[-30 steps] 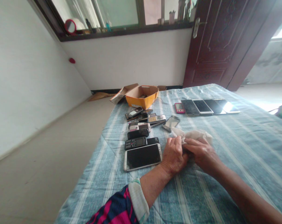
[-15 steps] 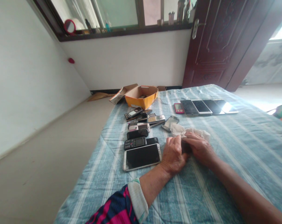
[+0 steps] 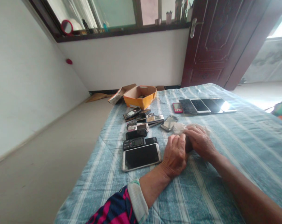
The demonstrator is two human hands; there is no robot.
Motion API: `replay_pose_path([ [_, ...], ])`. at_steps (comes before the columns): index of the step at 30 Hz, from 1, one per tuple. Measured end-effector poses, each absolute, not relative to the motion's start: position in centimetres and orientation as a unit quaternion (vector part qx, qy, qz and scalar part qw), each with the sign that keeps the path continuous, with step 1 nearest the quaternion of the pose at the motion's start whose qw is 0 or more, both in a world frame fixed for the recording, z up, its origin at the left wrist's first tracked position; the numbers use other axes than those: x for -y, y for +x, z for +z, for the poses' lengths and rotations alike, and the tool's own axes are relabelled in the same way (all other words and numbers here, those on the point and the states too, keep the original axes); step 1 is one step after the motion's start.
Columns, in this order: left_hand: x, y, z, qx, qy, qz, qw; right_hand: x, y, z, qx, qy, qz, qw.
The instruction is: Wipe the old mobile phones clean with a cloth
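Open bench (image 3: 236, 155) toward 3 o'clock, its edge at 9 past the smartphone (image 3: 141, 157). Left hand (image 3: 175, 154) fingers curl round a dark object (image 3: 188, 145). Right hand (image 3: 200, 141) fingers clamp the white cloth (image 3: 179, 127), more covered than before.

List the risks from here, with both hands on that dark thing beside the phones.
1. The dark object, mostly hidden between the left hand and the right hand, might slip onto the large smartphone lying close beside the left hand.
2. The white cloth lies right by a small phone; a wide wipe could drag it.
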State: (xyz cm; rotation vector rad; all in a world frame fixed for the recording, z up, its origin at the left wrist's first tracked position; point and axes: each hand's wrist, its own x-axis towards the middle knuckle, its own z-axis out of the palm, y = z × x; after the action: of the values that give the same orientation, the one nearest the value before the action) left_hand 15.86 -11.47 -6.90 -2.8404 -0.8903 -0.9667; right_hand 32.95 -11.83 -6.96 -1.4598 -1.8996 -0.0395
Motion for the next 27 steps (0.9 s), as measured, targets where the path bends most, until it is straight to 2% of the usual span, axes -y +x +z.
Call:
replay_pose_path([
  [7, 11.8, 15.9, -6.5, 0.274, -0.912, -0.3, 0.056, 11.4, 33.8, -7.6, 0.637, -0.637, 0.005, 0.434],
  [14, 11.9, 15.9, -6.4, 0.279, -0.913, -0.29, 0.066, 11.3, 34.5, -7.6, 0.605, -0.66, 0.017, 0.444],
  [19, 11.8, 15.8, -6.5, 0.291, -0.91, -0.285, 0.076, 11.2, 35.2, -7.9, 0.581, -0.707, -0.004, 0.402],
  [27, 11.8, 15.8, -6.3, 0.31, -0.907, -0.282, 0.044, 11.6, 35.4, -6.9, 0.583, -0.77, -0.023, 0.259],
])
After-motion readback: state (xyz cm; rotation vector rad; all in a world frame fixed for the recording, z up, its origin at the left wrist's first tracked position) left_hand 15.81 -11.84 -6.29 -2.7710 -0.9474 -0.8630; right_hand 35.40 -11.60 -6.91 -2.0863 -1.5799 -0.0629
